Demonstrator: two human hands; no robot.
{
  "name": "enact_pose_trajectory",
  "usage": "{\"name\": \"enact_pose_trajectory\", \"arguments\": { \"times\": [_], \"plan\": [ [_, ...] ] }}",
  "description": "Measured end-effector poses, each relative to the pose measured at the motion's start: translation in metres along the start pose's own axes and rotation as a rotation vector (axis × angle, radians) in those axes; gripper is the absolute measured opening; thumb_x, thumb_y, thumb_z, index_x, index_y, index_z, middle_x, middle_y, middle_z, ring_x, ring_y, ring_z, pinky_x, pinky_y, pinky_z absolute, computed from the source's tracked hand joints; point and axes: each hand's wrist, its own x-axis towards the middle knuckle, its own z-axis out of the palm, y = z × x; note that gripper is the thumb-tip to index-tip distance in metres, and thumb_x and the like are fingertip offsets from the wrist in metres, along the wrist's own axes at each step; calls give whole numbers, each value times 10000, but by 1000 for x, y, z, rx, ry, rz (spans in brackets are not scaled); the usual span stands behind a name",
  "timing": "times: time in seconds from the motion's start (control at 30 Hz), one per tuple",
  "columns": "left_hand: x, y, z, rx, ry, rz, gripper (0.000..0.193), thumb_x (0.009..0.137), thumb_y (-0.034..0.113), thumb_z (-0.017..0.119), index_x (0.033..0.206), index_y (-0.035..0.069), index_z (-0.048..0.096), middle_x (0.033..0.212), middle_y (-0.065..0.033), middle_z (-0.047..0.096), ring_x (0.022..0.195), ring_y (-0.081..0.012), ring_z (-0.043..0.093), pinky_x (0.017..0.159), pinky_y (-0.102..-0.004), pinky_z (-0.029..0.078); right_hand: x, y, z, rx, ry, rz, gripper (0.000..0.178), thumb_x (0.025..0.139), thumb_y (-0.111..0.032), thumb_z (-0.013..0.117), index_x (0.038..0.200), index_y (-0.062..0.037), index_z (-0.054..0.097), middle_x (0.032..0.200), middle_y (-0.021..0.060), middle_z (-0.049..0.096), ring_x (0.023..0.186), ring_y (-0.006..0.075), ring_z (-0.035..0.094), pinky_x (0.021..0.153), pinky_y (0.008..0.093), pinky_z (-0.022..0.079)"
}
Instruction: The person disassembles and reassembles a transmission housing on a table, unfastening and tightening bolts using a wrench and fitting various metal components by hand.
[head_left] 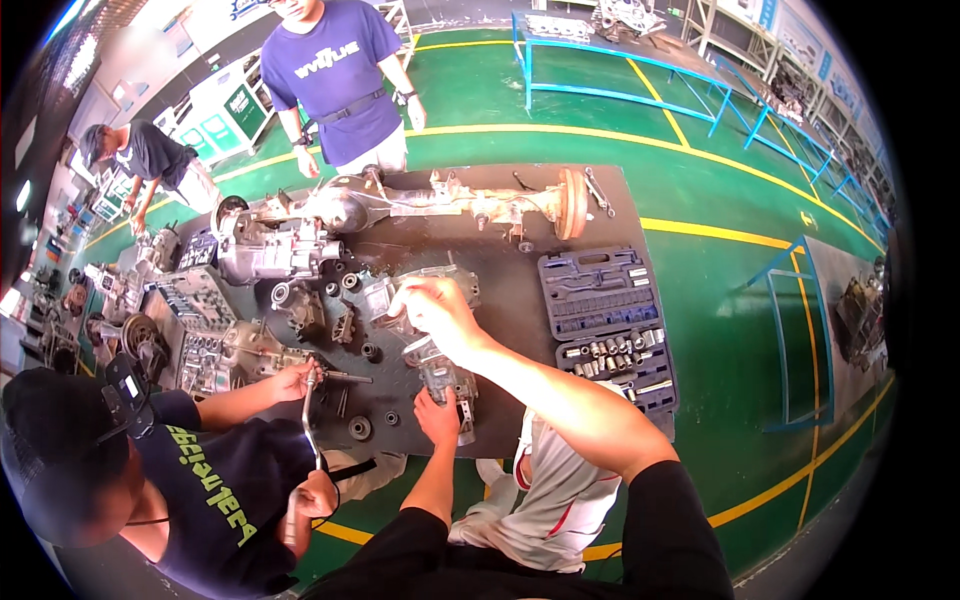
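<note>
I'm looking down at a dark work mat (500, 260) with a metal gearbox housing (440, 370) standing near its front edge. My left hand (437, 415) is wrapped around the housing's lower end, steadying it, and my right hand (430, 305) is closed over its top, fingers curled on the casting — whether it pinches some smaller part there I can't tell. My read: this is the strip-down stage, one hand bracing while the other works something at the top. The next move calls for a firm brace low down and a careful pull or twist above.

Room is tight on my left — a co-worker's hand (295, 380) holds a bent ratchet handle (310, 420) just beside the housing, with loose bushings (360, 428) scattered between us. On the right an open socket set case (605, 320) sits near, and a long axle assembly (440, 205) lies across the far side. The mat's front edge is right below my left hand.
</note>
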Motion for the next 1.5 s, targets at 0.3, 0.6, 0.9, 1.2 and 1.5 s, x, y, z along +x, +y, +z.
{"name": "enact_pose_trajectory", "arguments": {
  "times": [0.3, 0.6, 0.9, 1.2, 1.5],
  "plan": [
    [2, -7, 3, -13, 47, 30, 564, 880, 438, 648, 1262, 41, 528, 1254, -172, 545, 1123, -394, 520, 951, -482, 439, -6, -17, 12, 57, -36, -6, 258, 954, -139, 491, 816, 10, 650, 581, -59, 409, 522, 29, 308, 495, 228, 225],
    [3, -11, 9, -6, 81, 46, 564, 855, 428, 676, 1236, 33, 544, 1233, -176, 557, 1093, -402, 537, 932, -487, 454, -13, -11, 19, 44, -99, 22, 224, 934, -133, 517, 821, 5, 654, 648, -31, 505, 560, 34, 364, 520, 213, 272],
    [5, -21, -3, -1, -10, -33, 624, 887, 465, 634, 1311, 24, 515, 1297, -178, 531, 1200, -385, 482, 1010, -480, 408, -8, 3, 33, 65, -77, -58, 233, 923, -126, 527, 762, -7, 647, 637, -39, 483, 558, 38, 370, 503, 224, 259],
    [4, -10, 10, -23, 14, 18, 578, 876, 446, 635, 1275, 42, 531, 1264, -183, 543, 1139, -403, 512, 975, -490, 429, -3, -10, 20, 18, -51, -56, 245, 915, -147, 531, 737, -21, 642, 626, -19, 528, 580, 50, 430, 535, 247, 320],
    [0, -9, 7, 0, -2, 11, 585, 881, 439, 636, 1301, 51, 510, 1282, -166, 529, 1163, -386, 497, 982, -485, 421, -9, -15, 26, -605, -98, -248, 138, 906, -105, 606, 815, -7, 643, 581, 40, 534, 549, 55, 468, 503, 274, 368]
  ]
}}
